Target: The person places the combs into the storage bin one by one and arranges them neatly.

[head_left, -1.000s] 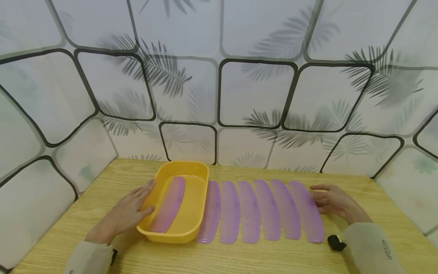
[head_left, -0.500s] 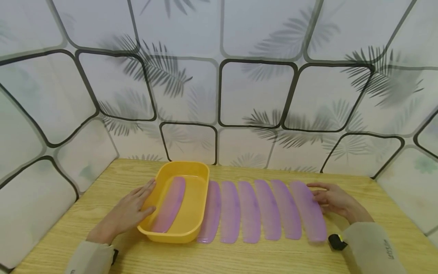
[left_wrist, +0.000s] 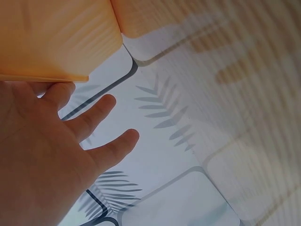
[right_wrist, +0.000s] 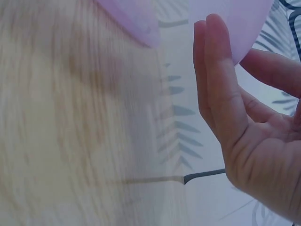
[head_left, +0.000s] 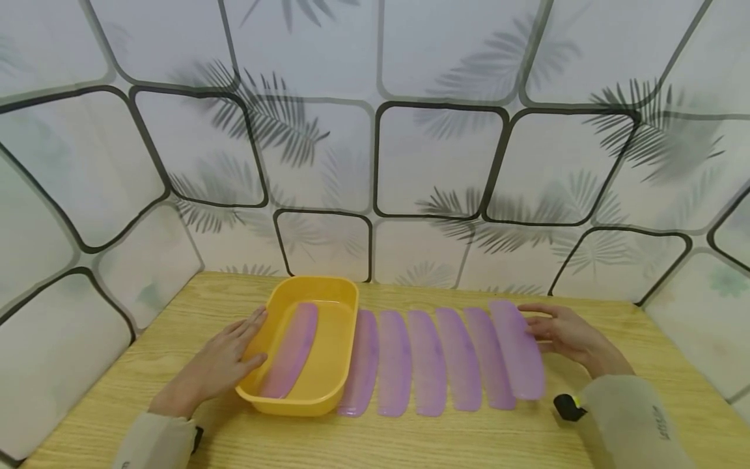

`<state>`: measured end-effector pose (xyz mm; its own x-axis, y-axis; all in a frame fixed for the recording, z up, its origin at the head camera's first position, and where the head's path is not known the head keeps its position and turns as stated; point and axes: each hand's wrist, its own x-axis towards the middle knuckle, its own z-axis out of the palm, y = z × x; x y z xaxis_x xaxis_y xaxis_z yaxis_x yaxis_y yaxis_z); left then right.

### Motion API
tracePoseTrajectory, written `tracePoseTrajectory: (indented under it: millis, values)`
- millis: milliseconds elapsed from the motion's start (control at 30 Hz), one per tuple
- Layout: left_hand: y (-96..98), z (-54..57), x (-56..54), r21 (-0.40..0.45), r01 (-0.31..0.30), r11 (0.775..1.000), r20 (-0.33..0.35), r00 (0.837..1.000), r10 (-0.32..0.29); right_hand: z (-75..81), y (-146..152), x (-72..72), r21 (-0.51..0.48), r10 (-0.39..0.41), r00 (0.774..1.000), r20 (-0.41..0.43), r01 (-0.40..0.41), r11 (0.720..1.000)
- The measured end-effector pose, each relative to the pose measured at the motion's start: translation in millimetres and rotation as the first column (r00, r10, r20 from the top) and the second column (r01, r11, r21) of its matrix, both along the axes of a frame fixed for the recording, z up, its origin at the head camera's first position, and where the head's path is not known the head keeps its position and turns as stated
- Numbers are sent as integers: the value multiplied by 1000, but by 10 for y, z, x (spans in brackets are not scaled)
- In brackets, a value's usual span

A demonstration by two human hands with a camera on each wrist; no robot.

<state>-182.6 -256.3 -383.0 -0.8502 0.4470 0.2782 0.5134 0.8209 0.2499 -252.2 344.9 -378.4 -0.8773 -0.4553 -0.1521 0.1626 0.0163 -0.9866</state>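
My right hand [head_left: 565, 335] pinches a translucent purple comb [head_left: 518, 355] by its right edge, thumb on one side and fingers on the other. In the right wrist view the comb [right_wrist: 254, 23] is raised off the wooden table. It overlaps the rightmost comb [head_left: 491, 361] of a row in the head view. At the left, my left hand [head_left: 219, 358] rests against the rim of a yellow plastic tub [head_left: 346, 391], its fingers fairly straight. A single purple comb [head_left: 290, 352] lies slanted inside. The left wrist view shows my fingers spread beside the tub [left_wrist: 56, 37].
Several combs [head_left: 428, 365] lie side by side on the wooden table [head_left: 445, 443], the leftmost one [head_left: 360, 365] against the tub's right side. A patterned wall covering [head_left: 433, 163] stands behind the table and at both sides. A black device [head_left: 568, 408] sits at my right wrist.
My right hand has lifted the rightmost comb off the table, shifting it first slightly right, then up and left over its neighbour. My left hand and the tub have stayed in place.
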Motion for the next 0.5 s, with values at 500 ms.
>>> tracePoseTrajectory:
  millis: [500]
  values:
    - [-5, -7, 1, 4, 3, 1000, 4, 1000, -3, 35, -195, -32, -116, 30, 999, -15, -32, 993]
